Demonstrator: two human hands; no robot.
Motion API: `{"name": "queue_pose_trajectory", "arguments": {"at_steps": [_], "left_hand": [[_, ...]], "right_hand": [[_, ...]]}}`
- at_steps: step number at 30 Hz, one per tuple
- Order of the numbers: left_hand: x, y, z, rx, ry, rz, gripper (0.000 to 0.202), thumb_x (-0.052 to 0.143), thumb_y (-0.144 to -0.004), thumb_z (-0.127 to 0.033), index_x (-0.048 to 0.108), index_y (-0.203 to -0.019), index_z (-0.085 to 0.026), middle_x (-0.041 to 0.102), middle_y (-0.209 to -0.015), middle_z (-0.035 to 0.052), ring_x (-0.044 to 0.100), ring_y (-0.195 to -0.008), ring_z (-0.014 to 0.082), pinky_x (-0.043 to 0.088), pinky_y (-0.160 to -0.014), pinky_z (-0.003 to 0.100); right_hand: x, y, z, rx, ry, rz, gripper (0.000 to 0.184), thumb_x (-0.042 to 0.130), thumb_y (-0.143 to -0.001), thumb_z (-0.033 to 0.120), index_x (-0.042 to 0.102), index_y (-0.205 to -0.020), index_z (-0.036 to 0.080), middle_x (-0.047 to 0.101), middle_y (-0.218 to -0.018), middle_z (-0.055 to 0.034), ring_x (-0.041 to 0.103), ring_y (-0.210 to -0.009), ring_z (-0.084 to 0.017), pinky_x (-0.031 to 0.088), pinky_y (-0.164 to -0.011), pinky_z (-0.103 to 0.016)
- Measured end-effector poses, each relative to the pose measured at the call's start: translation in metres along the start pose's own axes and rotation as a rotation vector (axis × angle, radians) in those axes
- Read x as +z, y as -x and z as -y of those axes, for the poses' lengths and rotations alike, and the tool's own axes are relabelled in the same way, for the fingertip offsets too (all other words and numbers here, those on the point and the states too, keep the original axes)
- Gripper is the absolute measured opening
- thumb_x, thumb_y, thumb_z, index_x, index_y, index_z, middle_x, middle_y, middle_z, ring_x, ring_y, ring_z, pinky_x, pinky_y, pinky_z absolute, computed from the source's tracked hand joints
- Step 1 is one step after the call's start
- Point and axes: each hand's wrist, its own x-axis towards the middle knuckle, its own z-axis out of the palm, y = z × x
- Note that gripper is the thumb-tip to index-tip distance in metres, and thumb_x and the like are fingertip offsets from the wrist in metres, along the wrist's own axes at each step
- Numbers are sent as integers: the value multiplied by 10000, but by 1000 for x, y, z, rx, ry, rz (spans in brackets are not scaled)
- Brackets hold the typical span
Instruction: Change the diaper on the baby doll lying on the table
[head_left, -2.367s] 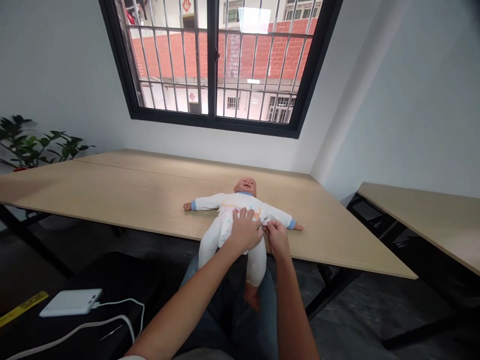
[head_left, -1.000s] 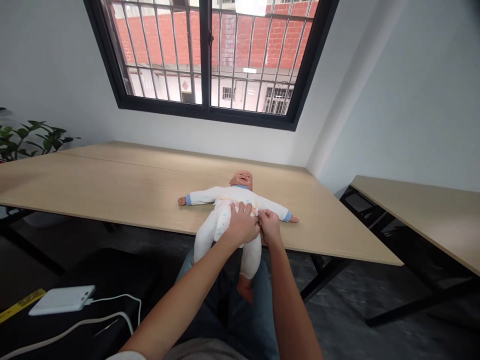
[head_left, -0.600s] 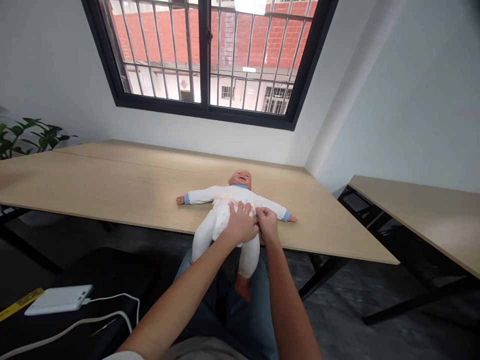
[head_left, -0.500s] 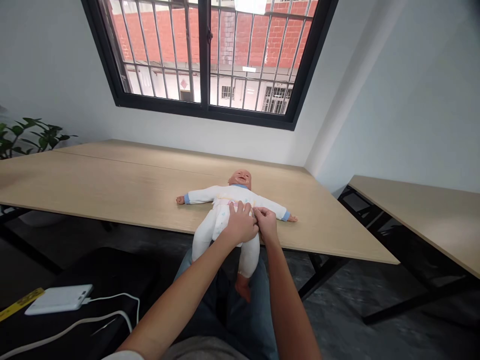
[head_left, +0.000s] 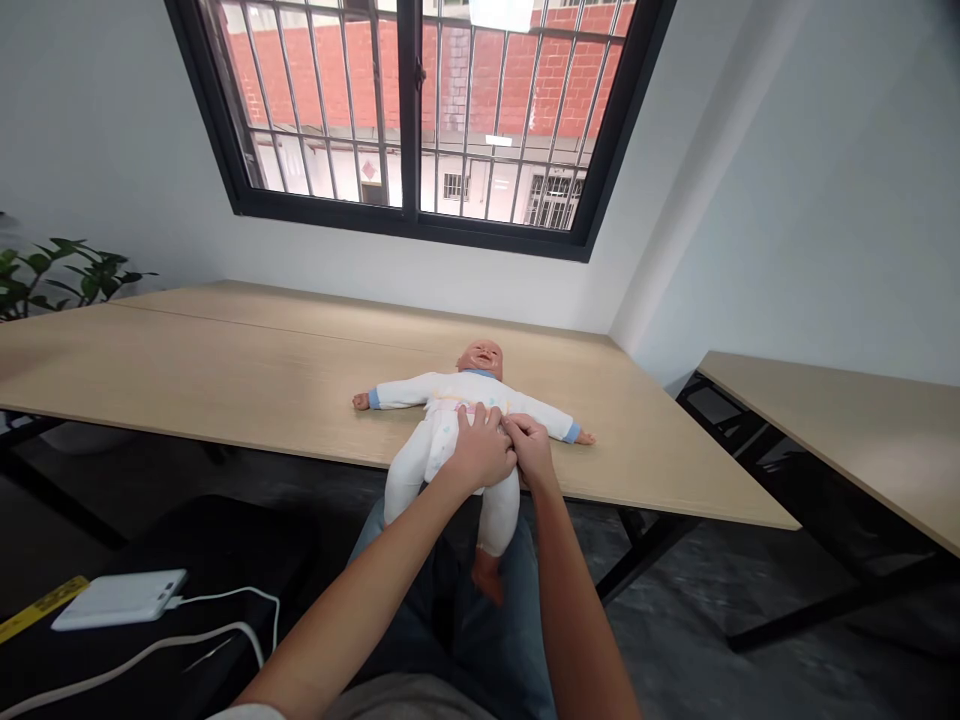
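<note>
A baby doll (head_left: 409, 389) in a white outfit with blue cuffs and collar lies on its back at the table's front edge. Its arms are stretched out sideways and its legs hang over the edge toward my lap. Around its hips is a white diaper (head_left: 444, 437) with small coloured prints. My left hand (head_left: 484, 452) lies on the diaper's front, fingers spread. Against it, at the doll's waist on the right, my right hand (head_left: 531, 447) pinches the diaper's side edge; the exact piece between the fingertips is hidden.
The wooden table (head_left: 262, 380) stands against the wall under a barred window (head_left: 409, 120). Another table (head_left: 840, 410) is at right. On a black seat (head_left: 225, 530) at lower left lie a white power bank (head_left: 120, 598) and cable (head_left: 225, 592). A plant (head_left: 67, 270) stands far left.
My right hand's fingertips have shifted slightly left, closer to my left hand. The left hand and the doll stay almost where they were.
</note>
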Motion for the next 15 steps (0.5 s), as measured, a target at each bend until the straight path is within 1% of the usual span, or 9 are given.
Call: {"name": "queue_pose_trajectory", "arguments": {"at_steps": [4,10,13,15], "left_hand": [[2,2,0,-7,-8,-19,455,454,-925,-392,666,-1282,-206,464,-1431,150,296,-1352,405,189,-1117,688],[0,2,-2,-12,3,-4,462,459,-928,-390,655,-1303,-205,451,-1467,145,284,-1382,410,179,-1118,699],[1,3,-1,-11,12,-1,432,467,-929,-385,673,-1275,-230,428,-1499,128,270,-1399,415,169,-1113,713],[2,4,-1,0,24,-12,407,467,-933,-374,680,-1260,-258,400,-1529,110,255,-1412,419,163,-1104,725]], "right_hand": [[-1,-1,1,-69,83,0,237,654,-837,385,751,-755,184,692,-890,-55,591,-876,-181,452,-867,-294],[-5,-5,-1,-91,221,95,308,573,-876,354,712,-662,180,665,-751,-28,552,-775,-164,422,-798,-275],[-8,-5,-2,-73,182,112,269,598,-856,369,728,-719,178,671,-788,-27,551,-792,-164,422,-793,-264],[-10,-4,-2,-22,104,69,244,626,-831,384,728,-766,172,674,-817,-30,551,-797,-165,427,-779,-260]]}}
